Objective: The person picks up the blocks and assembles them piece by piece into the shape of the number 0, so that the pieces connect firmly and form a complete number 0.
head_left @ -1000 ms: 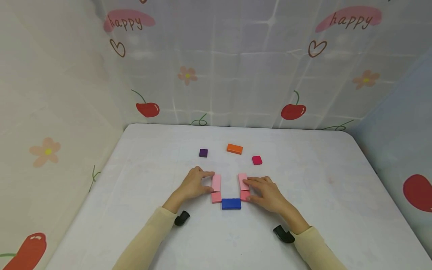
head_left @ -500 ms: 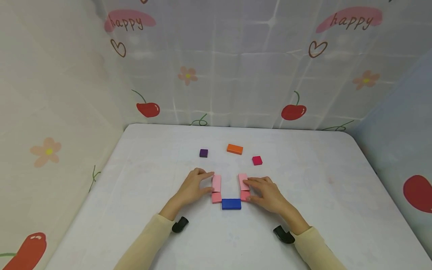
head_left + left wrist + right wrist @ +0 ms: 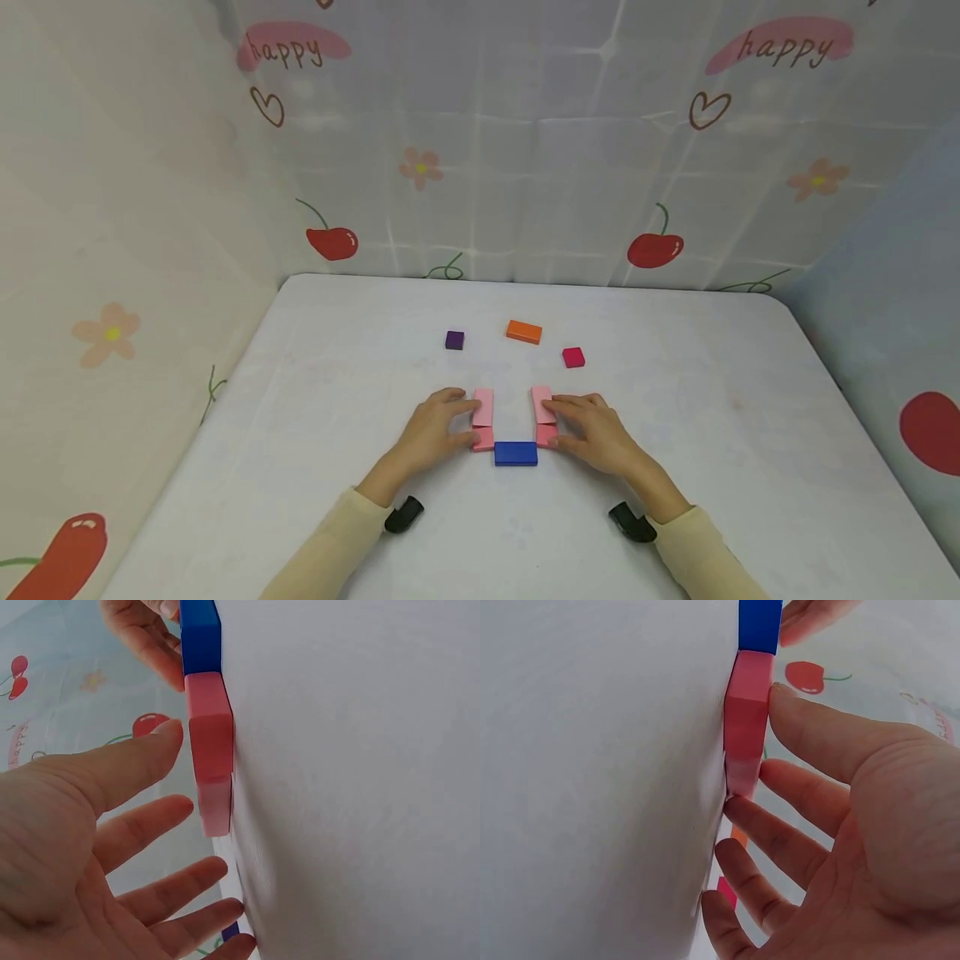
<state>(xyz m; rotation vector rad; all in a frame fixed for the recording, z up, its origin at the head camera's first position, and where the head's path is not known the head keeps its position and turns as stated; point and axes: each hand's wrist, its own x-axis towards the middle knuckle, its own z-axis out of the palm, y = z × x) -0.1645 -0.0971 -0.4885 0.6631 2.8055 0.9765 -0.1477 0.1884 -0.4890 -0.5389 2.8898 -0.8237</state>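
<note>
Flat blocks lie in a U on the white table (image 3: 705, 433): a blue block (image 3: 515, 453) at the near end, a small pink square (image 3: 483, 439) and a pale pink bar (image 3: 483, 407) on the left, and a matching pink square (image 3: 546, 435) and pale bar (image 3: 542, 404) on the right. My left hand (image 3: 438, 421) rests with straight fingers against the outer side of the left pair; its thumb (image 3: 142, 761) sits by the pink square (image 3: 210, 735). My right hand (image 3: 588, 423) mirrors it, with its thumb (image 3: 817, 727) touching the right pink square (image 3: 748, 705).
Beyond the U lie a purple cube (image 3: 454, 340), an orange bar (image 3: 523, 332) and a magenta cube (image 3: 573, 357), each apart from the others. Patterned cloth walls stand on the left, back and right of the table.
The left hand's fingers have settled a little closer against the left pink blocks. The right hand and the blocks have hardly moved.
</note>
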